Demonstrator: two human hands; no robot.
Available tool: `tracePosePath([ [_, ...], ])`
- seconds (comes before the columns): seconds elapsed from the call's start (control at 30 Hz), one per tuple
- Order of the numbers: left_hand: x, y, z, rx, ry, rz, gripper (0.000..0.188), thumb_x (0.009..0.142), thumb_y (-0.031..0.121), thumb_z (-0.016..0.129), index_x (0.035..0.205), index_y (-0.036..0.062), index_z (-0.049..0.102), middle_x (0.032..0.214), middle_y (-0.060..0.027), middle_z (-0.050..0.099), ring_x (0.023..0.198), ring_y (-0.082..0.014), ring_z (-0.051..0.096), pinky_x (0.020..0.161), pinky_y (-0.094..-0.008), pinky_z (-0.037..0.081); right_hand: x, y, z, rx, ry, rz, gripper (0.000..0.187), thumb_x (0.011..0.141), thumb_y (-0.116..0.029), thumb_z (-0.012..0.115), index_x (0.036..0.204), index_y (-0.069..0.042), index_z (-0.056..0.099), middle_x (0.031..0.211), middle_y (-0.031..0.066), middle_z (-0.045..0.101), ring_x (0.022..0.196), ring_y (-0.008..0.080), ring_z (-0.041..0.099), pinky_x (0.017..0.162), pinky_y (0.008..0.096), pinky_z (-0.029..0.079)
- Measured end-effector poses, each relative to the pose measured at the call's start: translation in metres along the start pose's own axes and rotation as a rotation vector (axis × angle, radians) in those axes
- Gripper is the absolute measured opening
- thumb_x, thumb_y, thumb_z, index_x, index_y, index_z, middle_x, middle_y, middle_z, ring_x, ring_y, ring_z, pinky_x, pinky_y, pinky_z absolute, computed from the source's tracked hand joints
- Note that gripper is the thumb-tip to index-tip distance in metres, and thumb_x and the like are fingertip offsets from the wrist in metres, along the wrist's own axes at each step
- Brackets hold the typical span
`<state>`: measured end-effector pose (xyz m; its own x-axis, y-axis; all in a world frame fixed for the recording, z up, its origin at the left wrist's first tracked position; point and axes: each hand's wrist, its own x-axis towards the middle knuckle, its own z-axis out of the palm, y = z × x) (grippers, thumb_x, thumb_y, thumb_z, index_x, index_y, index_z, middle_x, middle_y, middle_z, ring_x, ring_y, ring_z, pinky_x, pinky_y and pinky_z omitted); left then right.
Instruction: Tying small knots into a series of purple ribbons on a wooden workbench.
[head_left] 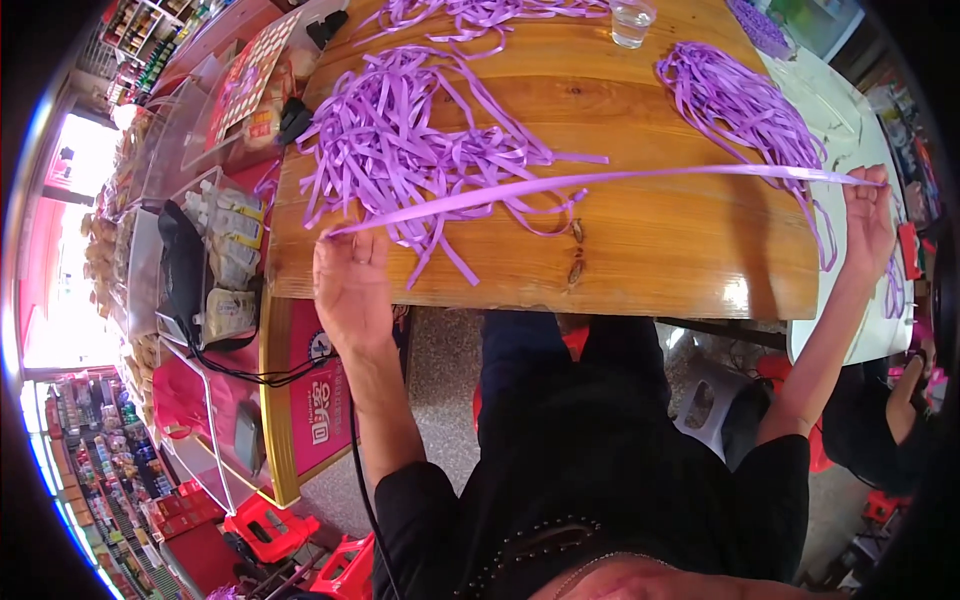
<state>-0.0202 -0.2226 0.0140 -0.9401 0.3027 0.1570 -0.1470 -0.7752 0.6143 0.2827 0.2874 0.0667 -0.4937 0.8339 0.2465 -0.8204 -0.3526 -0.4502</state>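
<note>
Arms spread wide here: the left hand (350,285) pinches one end of a long purple ribbon (600,182) near the desk's (650,260) front-left edge, fingers closed on it, back of the hand to the camera. Far out on the other side, the right hand (868,222) grips the opposite end, just past the desk's right edge, fingers curled shut around the strip. The ribbon runs taut between them, stretched in one line just above the wooden top, crossing over a big loose pile (400,150) of the same purple strips on the left half of the desk. A second bundle (735,100) lies at the back right, its strands trailing down toward the right hand. More strips (480,15) sprawl along the far edge, and a clear glass (632,22) stands beside them. Below the desk, the person's dark clothing fills the lower view, with a white stool (705,400) beside the legs.
</note>
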Motion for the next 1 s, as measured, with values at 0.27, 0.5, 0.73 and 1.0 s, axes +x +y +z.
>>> tracePosePath([
  [0.27, 0.033, -0.011, 0.009, -0.713, -0.208, -0.137, 0.021, 0.089, 0.024, 0.056, 0.096, 0.0034, 0.057, 0.08, -0.0014, 0.055, 0.074, -0.0138, 0.049, 0.075, -0.0311, 0.04, -0.011, 0.038, 0.023, 0.217, -0.087, 0.152, 0.038, 0.089, 0.006, 0.045, 0.126, 0.01, 0.038, 0.093, 0.0104, 0.042, 0.079, 0.0166, 0.038, 0.074, 0.03, 0.038],
  [0.5, 0.013, -0.061, 0.091, 0.017, -0.009, -0.229, 0.021, 0.092, 0.023, 0.054, 0.09, 0.0028, 0.057, 0.064, 0.0058, 0.04, 0.057, -0.0058, 0.03, 0.054, -0.0233, 0.026, -0.055, 0.093, 0.079, -0.779, -0.098, -0.106, 0.033, 0.088, -0.004, 0.055, 0.12, 0.004, 0.05, 0.089, 0.0056, 0.058, 0.069, 0.0079, 0.043, 0.062, 0.0202, 0.036],
  [0.73, -0.003, -0.086, 0.125, 0.116, -0.23, -0.328, 0.016, 0.091, 0.014, 0.056, 0.098, 0.0004, 0.06, 0.07, 0.0058, 0.046, 0.058, -0.0044, 0.034, 0.057, -0.0229, 0.033, -0.083, 0.157, 0.112, -0.984, -0.352, 0.221, 0.021, 0.085, 0.005, 0.052, 0.105, 0.002, 0.059, 0.094, 0.0058, 0.059, 0.078, 0.0102, 0.054, 0.068, 0.0217, 0.043],
  [1.0, -0.016, -0.095, 0.123, 0.285, -0.238, -0.206, 0.012, 0.088, 0.007, 0.059, 0.098, 0.0006, 0.061, 0.087, -0.0011, 0.059, 0.069, -0.0053, 0.047, 0.06, -0.0201, 0.038, -0.11, 0.181, 0.138, -0.911, -0.724, 0.003, 0.021, 0.079, 0.009, 0.058, 0.1, 0.005, 0.06, 0.098, 0.0117, 0.058, 0.085, 0.0165, 0.056, 0.072, 0.0232, 0.045],
])
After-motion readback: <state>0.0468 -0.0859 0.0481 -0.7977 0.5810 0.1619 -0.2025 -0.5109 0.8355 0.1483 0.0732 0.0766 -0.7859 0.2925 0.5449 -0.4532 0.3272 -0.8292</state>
